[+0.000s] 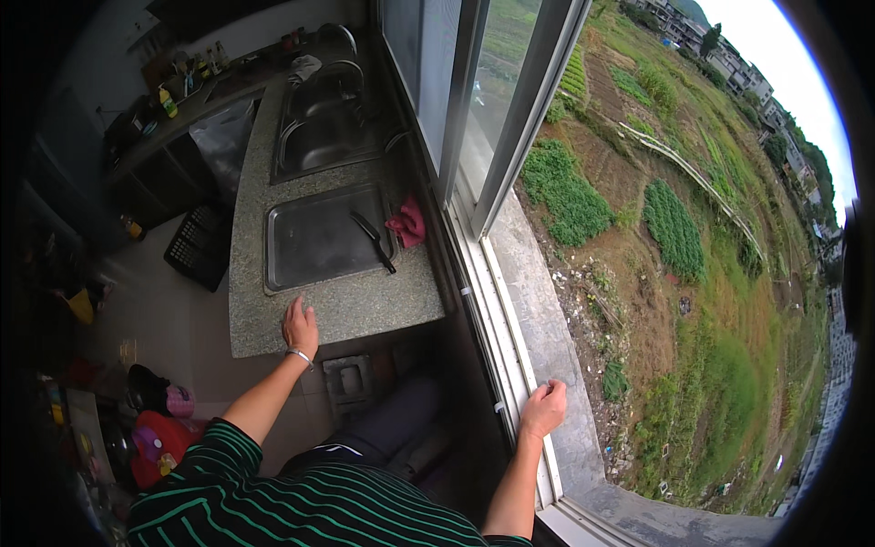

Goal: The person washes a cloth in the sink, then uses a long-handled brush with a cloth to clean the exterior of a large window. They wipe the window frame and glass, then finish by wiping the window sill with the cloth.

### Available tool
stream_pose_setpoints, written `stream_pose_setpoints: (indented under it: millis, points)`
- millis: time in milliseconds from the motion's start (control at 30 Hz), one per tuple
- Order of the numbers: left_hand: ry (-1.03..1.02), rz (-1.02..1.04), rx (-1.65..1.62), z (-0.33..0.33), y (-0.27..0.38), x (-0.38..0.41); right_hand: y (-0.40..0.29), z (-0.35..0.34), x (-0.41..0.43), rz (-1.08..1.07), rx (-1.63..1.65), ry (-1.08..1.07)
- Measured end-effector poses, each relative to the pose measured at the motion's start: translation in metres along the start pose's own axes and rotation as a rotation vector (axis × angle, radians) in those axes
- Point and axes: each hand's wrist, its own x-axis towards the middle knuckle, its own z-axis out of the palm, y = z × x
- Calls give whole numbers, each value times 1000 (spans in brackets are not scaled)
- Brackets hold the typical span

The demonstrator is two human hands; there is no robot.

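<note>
My left hand (pixel 301 327) is at the near edge of the speckled granite countertop (pixel 335 311), its thumb apart from the fingers and nothing in it. A bracelet circles that wrist. Over the sliding window's white track (pixel 511 328) is my right hand (pixel 545 409), with its fingers curled; whether it grips the frame or holds something small is hidden. Beyond my left hand lies a shallow rectangular metal tray (pixel 314 239) on the counter. A black-handled knife (pixel 372 241) rests across the tray's right side, its handle over the rim. Beside it is a crumpled red cloth (pixel 408 224).
A double-bowl steel sink (pixel 328 137) is set farther along the counter. Sliding window panes (pixel 502 102) stand to the right, above a concrete outer ledge (pixel 547 301). On the floor are a black plastic crate (pixel 198 246), a concrete block (pixel 348 383) and a red item (pixel 167 437).
</note>
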Motion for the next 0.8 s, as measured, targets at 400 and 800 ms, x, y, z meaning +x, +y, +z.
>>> stream_pose_setpoints:
  millis: [400, 800]
  points:
    - [84, -187, 319, 24, -63, -15, -298, -18, 198, -543, 699, -159]
    - [149, -142, 256, 12, -57, -13, -337, 18, 251, -345, 1170, -302]
